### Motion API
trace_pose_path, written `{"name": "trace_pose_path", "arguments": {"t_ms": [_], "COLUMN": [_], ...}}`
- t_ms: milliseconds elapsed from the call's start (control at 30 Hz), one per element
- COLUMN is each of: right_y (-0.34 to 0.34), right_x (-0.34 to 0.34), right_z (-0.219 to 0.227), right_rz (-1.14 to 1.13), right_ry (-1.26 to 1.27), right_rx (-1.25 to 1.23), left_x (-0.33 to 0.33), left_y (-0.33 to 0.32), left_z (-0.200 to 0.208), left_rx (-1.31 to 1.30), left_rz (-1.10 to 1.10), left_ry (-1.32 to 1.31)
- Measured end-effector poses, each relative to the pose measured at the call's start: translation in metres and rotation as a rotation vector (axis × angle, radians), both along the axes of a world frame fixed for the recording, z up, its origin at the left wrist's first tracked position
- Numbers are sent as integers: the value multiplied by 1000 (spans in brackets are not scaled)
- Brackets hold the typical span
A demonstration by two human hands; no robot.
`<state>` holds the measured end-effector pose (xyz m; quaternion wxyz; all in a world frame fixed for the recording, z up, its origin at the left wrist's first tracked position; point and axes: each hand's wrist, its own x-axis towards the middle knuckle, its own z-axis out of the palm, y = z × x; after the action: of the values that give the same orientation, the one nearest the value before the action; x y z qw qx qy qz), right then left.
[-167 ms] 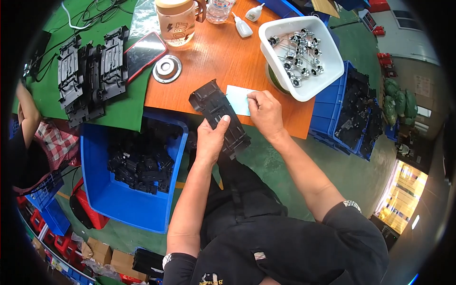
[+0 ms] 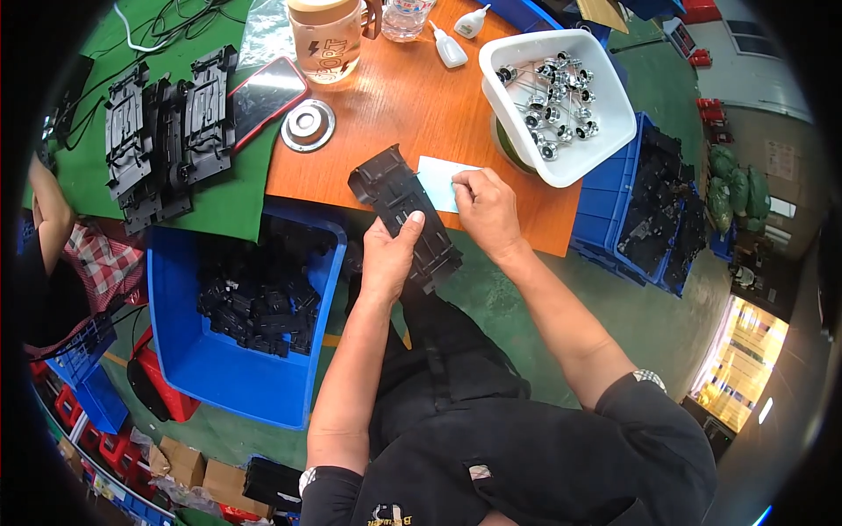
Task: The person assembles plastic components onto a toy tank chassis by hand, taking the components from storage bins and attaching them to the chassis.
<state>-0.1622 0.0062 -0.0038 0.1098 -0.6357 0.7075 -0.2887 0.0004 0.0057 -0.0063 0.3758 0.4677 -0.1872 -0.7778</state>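
My left hand (image 2: 391, 259) grips a long black plastic chassis part (image 2: 419, 230), its thumb pressed on the moulded face. The part is tilted and overlaps the table's near edge. My right hand (image 2: 488, 209) is closed, its fingertips pinched together over a pale blue sheet (image 2: 437, 182) on the wooden table. Whatever the right fingers may hold is hidden or too small to name. To the right of the sheet stands a white tub (image 2: 605, 153) with several silver wheels (image 2: 548, 151) on thin axles in it.
A round metal dish (image 2: 308, 126), a phone (image 2: 267, 98), a drinking bottle (image 2: 324, 44) and small white squeeze bottles (image 2: 449, 48) sit on the table. Assembled black parts (image 2: 171, 131) lie on green cloth. Blue bins (image 2: 232, 373) of black parts flank me; another person's arm (image 2: 50, 206) is at left.
My right hand has shifted slightly to the left over the pale blue sheet, fingers still pinched. The left hand and the chassis part are almost unmoved.
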Motion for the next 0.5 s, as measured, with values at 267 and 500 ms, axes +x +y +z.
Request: {"name": "trace_pose_path", "arguments": {"t_ms": [267, 500], "right_y": [-1, -5], "right_x": [-1, -2], "right_z": [3, -1], "right_rz": [22, 46], "right_ry": [52, 133], "right_rx": [-4, -16], "left_x": [0, -1], "left_y": [2, 0], "left_z": [-5, 0], "left_rx": [-12, -6], "left_rz": [14, -2], "left_ry": [-3, -8]}}
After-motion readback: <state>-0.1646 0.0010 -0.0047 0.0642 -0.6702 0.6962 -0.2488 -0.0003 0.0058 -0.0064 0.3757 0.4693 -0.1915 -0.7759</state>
